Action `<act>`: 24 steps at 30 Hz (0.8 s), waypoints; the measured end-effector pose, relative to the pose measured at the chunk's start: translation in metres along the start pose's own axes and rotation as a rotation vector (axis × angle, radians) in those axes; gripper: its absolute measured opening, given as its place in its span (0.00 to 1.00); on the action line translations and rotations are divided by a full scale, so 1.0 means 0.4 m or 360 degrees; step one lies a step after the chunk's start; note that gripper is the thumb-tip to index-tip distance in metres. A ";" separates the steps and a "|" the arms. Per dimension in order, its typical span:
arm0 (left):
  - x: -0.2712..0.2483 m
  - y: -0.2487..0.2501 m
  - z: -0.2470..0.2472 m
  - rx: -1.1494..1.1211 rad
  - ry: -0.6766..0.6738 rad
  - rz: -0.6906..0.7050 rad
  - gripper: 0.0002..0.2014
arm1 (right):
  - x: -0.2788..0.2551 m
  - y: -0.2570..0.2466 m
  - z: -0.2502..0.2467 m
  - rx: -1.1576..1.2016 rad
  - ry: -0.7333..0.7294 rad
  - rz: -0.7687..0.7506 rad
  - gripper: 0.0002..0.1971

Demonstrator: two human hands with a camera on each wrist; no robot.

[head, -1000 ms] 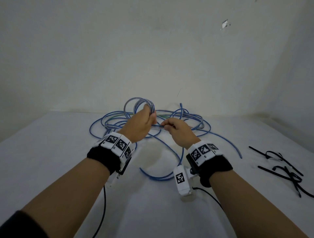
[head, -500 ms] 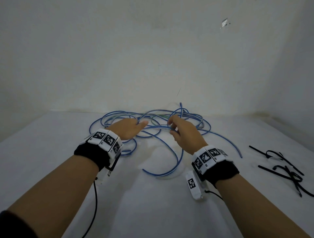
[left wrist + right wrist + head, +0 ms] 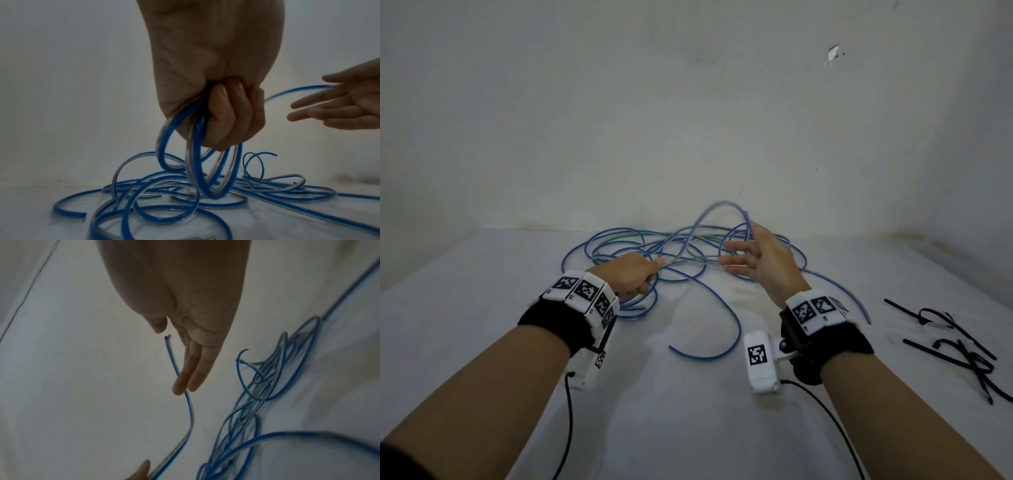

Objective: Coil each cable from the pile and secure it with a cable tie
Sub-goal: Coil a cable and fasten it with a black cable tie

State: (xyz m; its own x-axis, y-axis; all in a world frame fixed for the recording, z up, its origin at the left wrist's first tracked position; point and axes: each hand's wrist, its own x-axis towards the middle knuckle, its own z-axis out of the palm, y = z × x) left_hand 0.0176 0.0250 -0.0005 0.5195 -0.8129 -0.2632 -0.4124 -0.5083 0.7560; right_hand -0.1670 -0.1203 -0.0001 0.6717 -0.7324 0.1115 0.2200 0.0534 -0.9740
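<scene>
The desk (image 3: 482,308) is covered with a plain white surface and it stands in a corner of a room with bare pale walls (image 3: 619,102); on the wall, high on the right, there is one small torn mark (image 3: 833,54). On the left, the left hand (image 3: 628,277) is low over the desk and its grip is clenched on several loops of blue cable (image 3: 197,170); in the left wrist view the fingers (image 3: 230,113) curl around these loops, which hang down under the fist. Behind and between both hands lies the pile of blue cables (image 3: 688,250), loose and tangled on the desk, with one green strand (image 3: 619,238) inside it; how many cables are in the pile I cannot count. One strand rises from the left hand in a blurred arc (image 3: 719,209) toward the right hand (image 3: 763,263). This hand is lifted with the palm turned inward, and its grip is released, the fingers (image 3: 191,374) straight; the cable only passes beside them. Each wrist carries one black band with white marker tags (image 3: 582,291). At the far right edge several black cable ties (image 3: 955,342) lie together on the desk, well apart from the pile.
</scene>
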 end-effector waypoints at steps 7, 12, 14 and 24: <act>-0.024 0.050 0.010 -0.0492 -0.0375 0.0074 0.23 | 0.007 0.031 0.015 -0.1096 -0.0432 -0.0479 0.27; -0.053 0.077 0.022 -0.0788 -0.0489 0.0291 0.23 | 0.017 0.074 0.041 -0.1230 -0.0503 -0.0613 0.14; -0.056 0.080 0.023 -0.0957 -0.0460 0.0366 0.23 | 0.028 0.083 0.041 -0.1062 -0.0314 -0.0572 0.03; -0.063 0.077 0.020 -0.1631 -0.0571 0.0601 0.14 | 0.039 0.051 0.047 -0.0704 0.0065 -0.0461 0.10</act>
State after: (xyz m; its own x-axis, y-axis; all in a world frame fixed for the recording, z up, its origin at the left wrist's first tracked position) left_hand -0.0142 0.0276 0.0245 0.1814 -0.9820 0.0526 0.3917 0.1212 0.9121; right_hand -0.1386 -0.1180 -0.0146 0.5974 -0.7012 0.3891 0.0668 -0.4399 -0.8955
